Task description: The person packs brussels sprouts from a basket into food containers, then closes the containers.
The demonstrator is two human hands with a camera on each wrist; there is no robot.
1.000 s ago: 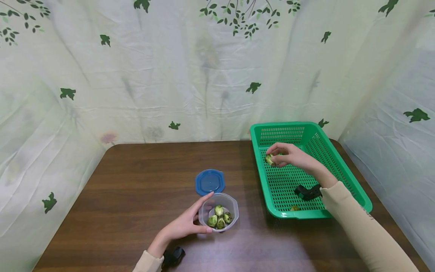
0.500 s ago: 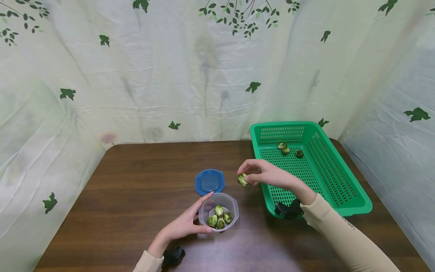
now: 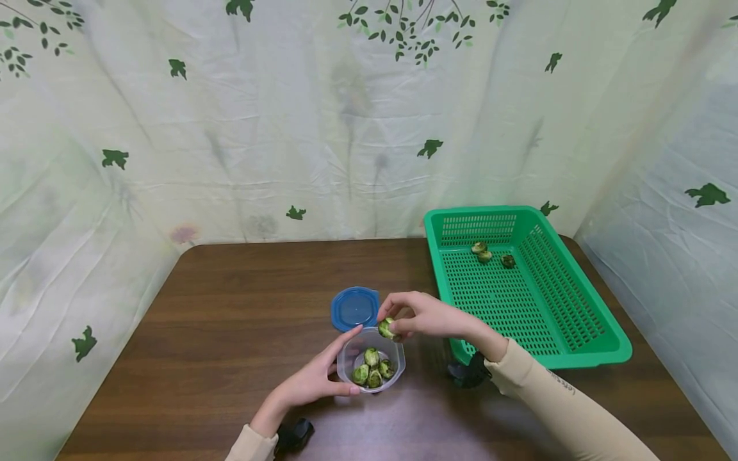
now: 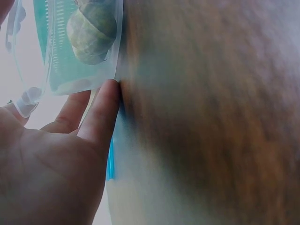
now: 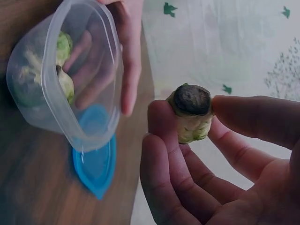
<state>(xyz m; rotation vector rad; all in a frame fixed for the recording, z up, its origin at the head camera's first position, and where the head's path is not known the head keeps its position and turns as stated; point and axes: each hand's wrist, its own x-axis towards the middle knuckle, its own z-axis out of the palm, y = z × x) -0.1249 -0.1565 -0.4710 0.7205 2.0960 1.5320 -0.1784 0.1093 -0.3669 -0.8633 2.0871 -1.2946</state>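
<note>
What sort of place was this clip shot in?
Probably a makeshift recording booth: leaf-patterned sheets hang behind and on both sides of a wood-grain table, and the person wears a black device at each wrist.

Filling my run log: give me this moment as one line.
Right hand: pinches sprout near tub; left hand: holds tub, four sprouts inside; blue lid: off

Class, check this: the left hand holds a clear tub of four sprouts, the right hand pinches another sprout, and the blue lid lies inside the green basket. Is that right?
No: the blue lid lies on the table, not inside the green basket, as the head view shows. The rest stands: the left hand holds a clear tub of four sprouts, the right hand pinches another sprout.
</note>
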